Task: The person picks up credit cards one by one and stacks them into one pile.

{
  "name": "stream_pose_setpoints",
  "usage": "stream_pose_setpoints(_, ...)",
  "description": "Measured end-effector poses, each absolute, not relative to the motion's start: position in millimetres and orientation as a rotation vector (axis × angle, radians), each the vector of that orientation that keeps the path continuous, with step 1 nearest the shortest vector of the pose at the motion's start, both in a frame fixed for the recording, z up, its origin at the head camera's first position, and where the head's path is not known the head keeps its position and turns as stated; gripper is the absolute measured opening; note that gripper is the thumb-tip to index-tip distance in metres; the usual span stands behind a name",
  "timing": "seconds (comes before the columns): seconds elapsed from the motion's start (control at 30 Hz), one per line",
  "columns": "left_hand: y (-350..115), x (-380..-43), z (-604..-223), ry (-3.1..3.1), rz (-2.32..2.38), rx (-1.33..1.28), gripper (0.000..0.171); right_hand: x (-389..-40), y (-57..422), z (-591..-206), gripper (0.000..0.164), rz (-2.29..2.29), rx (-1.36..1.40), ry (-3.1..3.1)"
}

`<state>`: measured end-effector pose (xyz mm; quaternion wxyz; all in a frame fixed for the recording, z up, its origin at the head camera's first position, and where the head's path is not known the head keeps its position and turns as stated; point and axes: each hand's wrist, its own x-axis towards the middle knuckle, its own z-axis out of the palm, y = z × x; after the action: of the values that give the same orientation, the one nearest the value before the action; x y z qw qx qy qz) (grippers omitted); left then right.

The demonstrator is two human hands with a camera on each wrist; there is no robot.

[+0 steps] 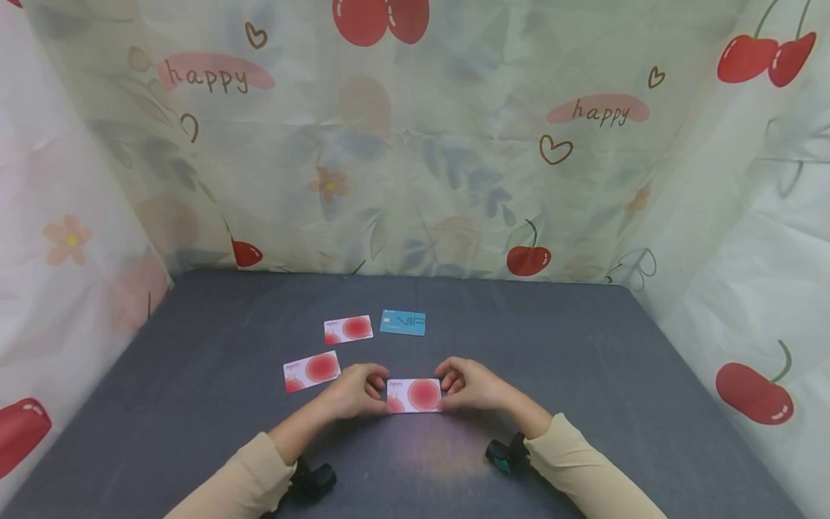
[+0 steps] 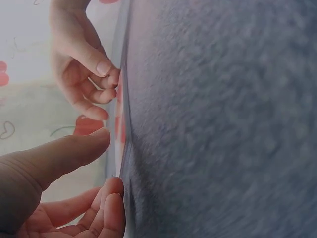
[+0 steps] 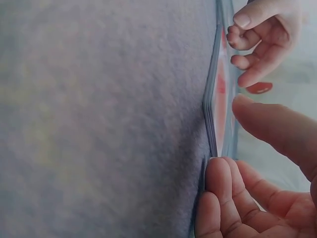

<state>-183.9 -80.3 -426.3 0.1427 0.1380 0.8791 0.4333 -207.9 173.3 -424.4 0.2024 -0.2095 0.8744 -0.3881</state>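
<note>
A small stack of white cards with red circles (image 1: 415,396) lies flat near the front middle of the table. Its several layered edges (image 3: 212,104) show in the right wrist view. My left hand (image 1: 357,391) holds the stack's left short end with curled fingers, thumb at the near corner. At the opposite end my right hand (image 1: 475,386) holds it the same way, its fingertips (image 3: 218,173) against the card edges. Whether either thumb presses on the top card is hard to tell. The left hand's fingertips (image 2: 114,191) also meet the stack's end in the left wrist view.
Two more white cards with red circles lie to the left, one nearer (image 1: 312,371) and one farther (image 1: 349,329). Beside the farther one is a blue VIP card (image 1: 403,323). Printed curtains (image 1: 415,180) hang behind and along both sides of the dark grey table (image 1: 551,324).
</note>
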Motion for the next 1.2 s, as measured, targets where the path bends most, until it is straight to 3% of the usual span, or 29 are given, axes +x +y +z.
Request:
stream_pose_setpoints(0.67,-91,-197,-416,2.556,1.279,0.464,0.055,-223,174,-415,0.039,-1.072,-0.58,2.495)
stream_pose_setpoints(1.2,-95,-218,-410,2.545,1.344,0.373,0.053,-245,173,-412,0.036,-1.07,-0.598,2.566)
